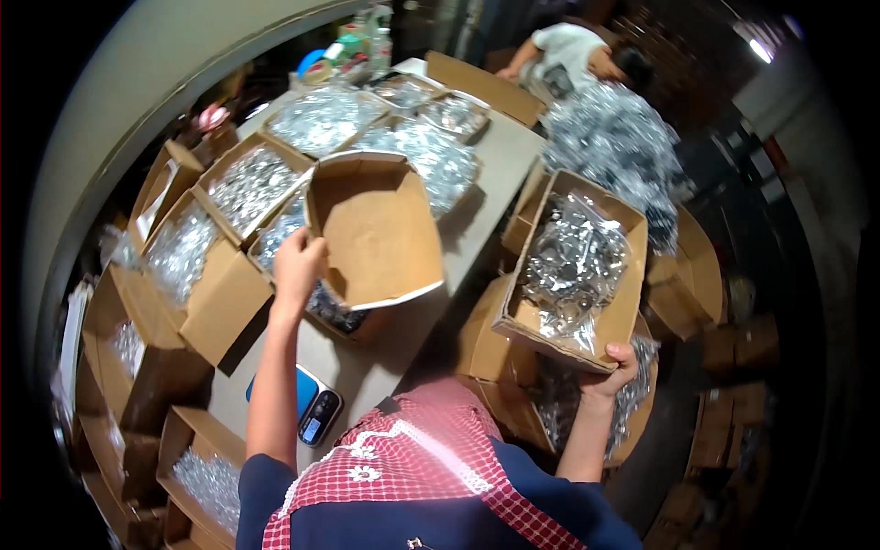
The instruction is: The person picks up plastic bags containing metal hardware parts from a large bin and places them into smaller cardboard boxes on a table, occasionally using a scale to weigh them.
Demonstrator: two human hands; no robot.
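Note:
With its fingers closed on the left rim, my left hand [301, 266] grips an empty cardboard tray [380, 220] above the table, tilted so its bare inside shows. On the right, my right hand [612, 368] grips the near corner of a second cardboard box [532, 335]. Inside that box lie clear plastic bags of shiny metal parts [573, 261]; what the parts are, I cannot make out. Beneath the left tray, part of a box with dark bagged pieces [335, 312] shows, mostly covered.
A blue-topped digital scale [307, 403] lies on the table [403, 344] close to me. Boxes of bagged and loose shiny pieces [252, 188] crowd the left and far sides. Larger cartons [500, 357] stand below on the right. Another person [573, 60] bends over a heap of bags [610, 137].

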